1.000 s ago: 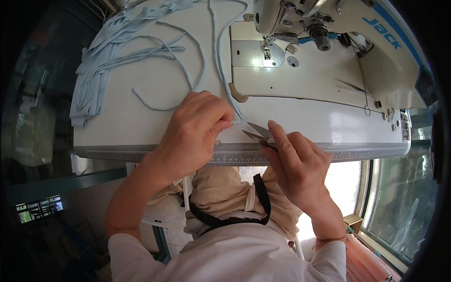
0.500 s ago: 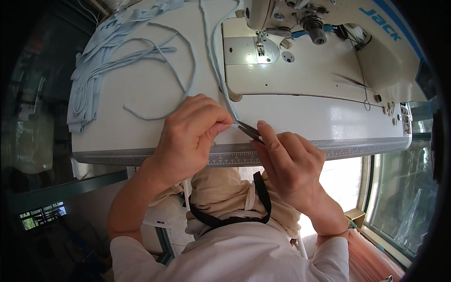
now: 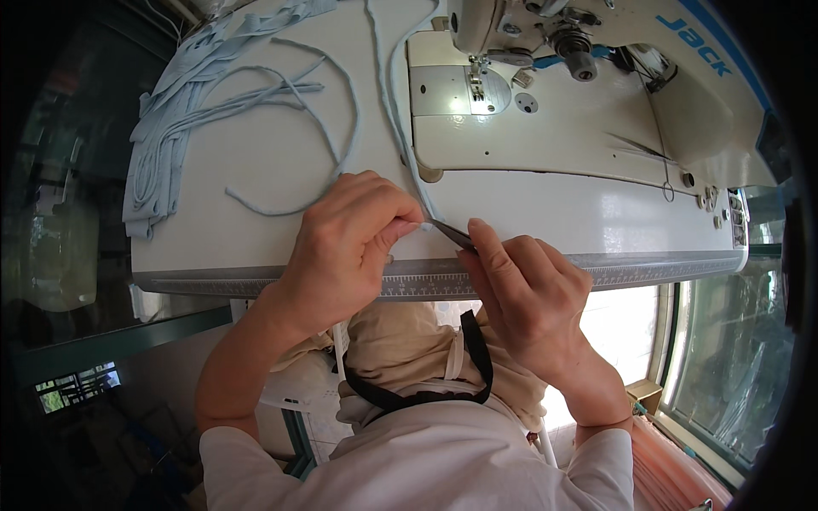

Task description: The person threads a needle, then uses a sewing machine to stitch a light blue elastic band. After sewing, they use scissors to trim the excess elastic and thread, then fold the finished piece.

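Note:
Above the table's front edge, my left hand (image 3: pixel 348 238) is closed in a pinch on the end of a light blue fabric cord (image 3: pixel 415 166). The cord runs away from me along the left side of the sewing machine bed. My right hand (image 3: pixel 532 298) grips small dark metal thread snips (image 3: pixel 452 232). Their tips meet the cord end right beside my left fingertips, and the blades look together. My right palm hides their rear part.
A sewing machine (image 3: pixel 588 38) with its metal needle plate (image 3: pixel 452 92) stands at the back right. Thin scissors (image 3: pixel 639 146) lie on its bed. Folded light blue strips (image 3: pixel 162 162) and a loose cord (image 3: pixel 354 111) lie at left. A ruler strip (image 3: pixel 409 281) edges the table.
The snips' blades, slightly apart before, have come together at the cord end. Both hands have stayed almost in place.

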`<move>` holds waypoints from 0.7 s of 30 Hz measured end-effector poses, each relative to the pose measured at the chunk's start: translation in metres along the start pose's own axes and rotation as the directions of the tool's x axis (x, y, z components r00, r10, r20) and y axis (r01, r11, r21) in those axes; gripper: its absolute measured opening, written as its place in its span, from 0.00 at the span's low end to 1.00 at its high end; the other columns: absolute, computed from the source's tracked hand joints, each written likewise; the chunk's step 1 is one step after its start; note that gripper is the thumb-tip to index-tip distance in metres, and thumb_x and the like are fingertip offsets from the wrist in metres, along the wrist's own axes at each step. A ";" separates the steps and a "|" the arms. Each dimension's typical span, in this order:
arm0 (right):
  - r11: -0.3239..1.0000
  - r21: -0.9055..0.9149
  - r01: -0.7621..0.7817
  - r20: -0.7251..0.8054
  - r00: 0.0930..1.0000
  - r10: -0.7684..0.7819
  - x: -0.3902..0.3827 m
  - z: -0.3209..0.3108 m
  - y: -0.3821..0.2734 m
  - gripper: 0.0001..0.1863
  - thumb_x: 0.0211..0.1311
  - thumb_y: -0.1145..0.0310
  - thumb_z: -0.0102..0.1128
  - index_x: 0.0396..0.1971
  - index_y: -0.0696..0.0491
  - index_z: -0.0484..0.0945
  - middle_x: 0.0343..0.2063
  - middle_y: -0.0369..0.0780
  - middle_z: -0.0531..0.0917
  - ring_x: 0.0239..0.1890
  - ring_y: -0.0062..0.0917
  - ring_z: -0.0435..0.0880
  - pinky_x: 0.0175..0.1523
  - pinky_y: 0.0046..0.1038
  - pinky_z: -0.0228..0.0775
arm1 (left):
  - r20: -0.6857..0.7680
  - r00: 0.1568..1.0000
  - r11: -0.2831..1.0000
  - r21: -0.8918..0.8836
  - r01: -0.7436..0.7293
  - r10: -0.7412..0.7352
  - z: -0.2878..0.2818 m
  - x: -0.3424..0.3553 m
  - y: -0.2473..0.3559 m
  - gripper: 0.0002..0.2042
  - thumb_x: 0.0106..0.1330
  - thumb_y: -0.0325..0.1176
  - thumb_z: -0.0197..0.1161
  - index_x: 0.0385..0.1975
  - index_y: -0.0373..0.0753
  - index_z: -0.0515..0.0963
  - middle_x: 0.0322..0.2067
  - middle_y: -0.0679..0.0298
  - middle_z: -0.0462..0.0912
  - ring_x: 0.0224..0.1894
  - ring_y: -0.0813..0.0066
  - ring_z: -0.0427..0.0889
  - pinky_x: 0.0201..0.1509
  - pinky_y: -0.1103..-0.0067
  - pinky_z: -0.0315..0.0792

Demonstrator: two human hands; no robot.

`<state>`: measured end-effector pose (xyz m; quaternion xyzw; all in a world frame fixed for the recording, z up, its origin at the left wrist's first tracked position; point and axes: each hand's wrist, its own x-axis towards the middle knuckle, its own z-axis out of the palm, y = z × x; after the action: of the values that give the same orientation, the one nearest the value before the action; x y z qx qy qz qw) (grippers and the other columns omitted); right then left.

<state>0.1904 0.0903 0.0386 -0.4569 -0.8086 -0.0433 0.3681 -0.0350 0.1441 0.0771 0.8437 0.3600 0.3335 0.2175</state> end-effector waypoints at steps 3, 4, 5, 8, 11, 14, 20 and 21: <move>0.999 0.015 -0.045 0.012 0.999 0.045 0.003 -0.004 0.000 0.22 0.60 0.70 0.75 0.53 0.58 0.82 0.22 0.34 0.73 0.20 0.24 0.76 0.21 0.30 0.67 | 0.013 0.997 0.997 -0.003 0.072 -0.072 -0.003 -0.001 0.004 0.05 0.65 0.15 0.65 0.37 0.30 0.81 0.31 0.58 0.83 0.33 0.66 0.81 0.38 0.76 0.74; 0.996 0.026 -0.085 0.022 0.996 0.085 0.004 -0.007 0.000 0.22 0.60 0.70 0.75 0.54 0.58 0.82 0.23 0.34 0.75 0.20 0.24 0.77 0.22 0.30 0.67 | -0.012 0.998 0.998 -0.016 0.063 -0.063 -0.003 -0.002 0.004 0.05 0.65 0.15 0.66 0.38 0.30 0.81 0.31 0.58 0.83 0.33 0.66 0.81 0.38 0.77 0.74; 0.991 0.035 -0.125 0.033 0.992 0.124 0.004 -0.010 0.000 0.22 0.61 0.70 0.75 0.54 0.59 0.81 0.23 0.35 0.76 0.20 0.25 0.77 0.22 0.30 0.68 | -0.038 0.998 0.998 -0.030 0.053 -0.054 -0.002 -0.003 0.004 0.06 0.65 0.15 0.66 0.39 0.30 0.82 0.31 0.58 0.83 0.32 0.67 0.81 0.38 0.77 0.74; 0.919 0.301 -0.255 0.071 0.967 0.245 0.003 -0.018 -0.001 0.22 0.65 0.70 0.73 0.56 0.61 0.79 0.25 0.38 0.80 0.21 0.28 0.80 0.25 0.31 0.71 | -0.051 0.987 0.984 -0.104 0.143 -0.149 -0.003 -0.004 0.013 0.07 0.66 0.15 0.66 0.41 0.29 0.83 0.32 0.59 0.83 0.34 0.71 0.81 0.39 0.79 0.74; 0.879 0.394 -0.270 0.181 0.960 0.213 0.003 -0.026 -0.004 0.22 0.70 0.67 0.69 0.58 0.60 0.77 0.27 0.41 0.83 0.24 0.33 0.83 0.27 0.32 0.74 | -0.001 0.964 0.937 -0.235 0.258 -0.266 -0.004 -0.006 0.017 0.06 0.69 0.15 0.65 0.42 0.28 0.82 0.35 0.62 0.83 0.38 0.76 0.81 0.42 0.80 0.75; 0.860 0.418 -0.292 0.213 0.952 0.219 0.002 -0.025 -0.006 0.21 0.71 0.66 0.67 0.59 0.59 0.78 0.28 0.42 0.83 0.24 0.36 0.83 0.28 0.34 0.75 | 0.038 0.945 0.886 -0.339 0.317 -0.324 -0.001 -0.010 0.018 0.05 0.71 0.15 0.63 0.43 0.27 0.81 0.38 0.62 0.83 0.40 0.78 0.81 0.46 0.81 0.75; 0.873 0.387 -0.297 0.203 0.951 0.233 0.001 -0.022 -0.008 0.20 0.72 0.67 0.66 0.59 0.58 0.79 0.26 0.42 0.81 0.22 0.36 0.81 0.27 0.36 0.73 | 0.010 0.962 0.895 -0.364 0.257 -0.272 0.005 -0.013 0.021 0.05 0.72 0.15 0.62 0.43 0.26 0.79 0.39 0.61 0.83 0.40 0.77 0.81 0.48 0.82 0.75; 0.876 0.380 -0.296 0.211 0.950 0.230 0.002 -0.023 -0.008 0.20 0.72 0.66 0.66 0.59 0.58 0.79 0.25 0.41 0.81 0.21 0.36 0.81 0.26 0.36 0.73 | -0.001 0.967 0.902 -0.360 0.237 -0.254 0.006 -0.013 0.021 0.04 0.71 0.15 0.62 0.43 0.25 0.79 0.39 0.60 0.83 0.40 0.77 0.81 0.48 0.82 0.75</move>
<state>0.1963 0.0777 0.0582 -0.4781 -0.7568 0.2130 0.3916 -0.0278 0.1201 0.0801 0.7297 0.4019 0.3836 0.3986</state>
